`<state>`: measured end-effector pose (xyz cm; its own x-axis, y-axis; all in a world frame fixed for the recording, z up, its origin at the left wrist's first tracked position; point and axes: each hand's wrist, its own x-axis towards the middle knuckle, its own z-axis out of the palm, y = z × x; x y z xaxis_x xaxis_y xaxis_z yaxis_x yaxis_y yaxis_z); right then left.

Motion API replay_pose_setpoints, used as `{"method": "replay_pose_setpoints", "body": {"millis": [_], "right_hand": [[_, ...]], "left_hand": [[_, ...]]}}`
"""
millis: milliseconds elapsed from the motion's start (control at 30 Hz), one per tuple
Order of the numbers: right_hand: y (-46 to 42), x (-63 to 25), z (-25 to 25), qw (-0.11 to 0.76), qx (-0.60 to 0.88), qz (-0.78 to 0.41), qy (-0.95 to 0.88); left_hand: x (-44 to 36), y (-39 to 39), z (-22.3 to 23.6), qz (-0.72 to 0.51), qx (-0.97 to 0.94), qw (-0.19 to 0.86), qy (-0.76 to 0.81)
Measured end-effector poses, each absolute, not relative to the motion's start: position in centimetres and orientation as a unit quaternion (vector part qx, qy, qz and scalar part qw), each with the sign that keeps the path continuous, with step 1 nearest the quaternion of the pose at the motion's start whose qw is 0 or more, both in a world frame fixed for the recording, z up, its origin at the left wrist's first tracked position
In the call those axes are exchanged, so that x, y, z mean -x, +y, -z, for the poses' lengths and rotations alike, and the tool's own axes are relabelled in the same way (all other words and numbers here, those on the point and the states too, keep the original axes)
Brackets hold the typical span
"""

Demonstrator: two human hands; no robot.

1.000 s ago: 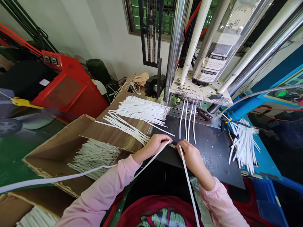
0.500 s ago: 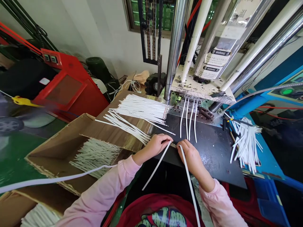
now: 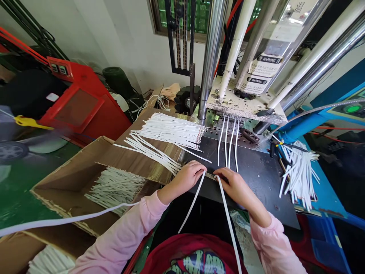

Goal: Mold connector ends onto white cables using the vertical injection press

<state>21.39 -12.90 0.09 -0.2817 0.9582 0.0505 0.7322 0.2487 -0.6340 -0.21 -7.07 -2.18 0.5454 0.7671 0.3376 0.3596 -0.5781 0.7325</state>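
Black steel counter (image 3: 256,182): left hand (image 3: 185,179) and right hand (image 3: 236,186) each pinch 1 flat white plastic strip (image 3: 192,201), running back toward the wearer.

Two hands (image 3: 192,179) rest at the near edge of one black plate (image 3: 262,182), with three strips (image 3: 191,202) trailing from them. Four more strips (image 3: 226,140) hang over the plate's far side. Five bundles (image 3: 171,129) of strips lie around it: four left of the plate, one right. Two warning labels (image 3: 265,64) sit beyond it.
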Motion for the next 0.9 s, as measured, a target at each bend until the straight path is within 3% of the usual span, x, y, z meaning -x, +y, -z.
{"method": "replay_pose_setpoints", "body": {"millis": [167,500,667,733,900], "right_hand": [[-9.8,-22.0,-0.3,0.228,0.551,-0.27,-0.756],[-4.8,-18.8,0.1,0.033,0.609,-0.095,-0.787],[-6.2,-22.5,-1.1,0.047,0.631,0.046,-0.773],[-6.7,-24.3,-1.3,0.077,0.639,0.034,-0.765],[-7.4,-26.6,-0.3,0.093,0.607,-0.132,-0.778]], "left_hand": [[0.3,-7.1,2.8,-0.357,-0.801,0.339,0.34],[-0.1,-6.5,2.9,-0.351,-0.794,0.355,0.347],[-0.1,-7.0,2.6,-0.343,-0.815,0.327,0.333],[-0.1,-7.3,2.5,-0.342,-0.823,0.316,0.325],[0.0,-8.4,3.0,-0.348,-0.827,0.305,0.319]]}}
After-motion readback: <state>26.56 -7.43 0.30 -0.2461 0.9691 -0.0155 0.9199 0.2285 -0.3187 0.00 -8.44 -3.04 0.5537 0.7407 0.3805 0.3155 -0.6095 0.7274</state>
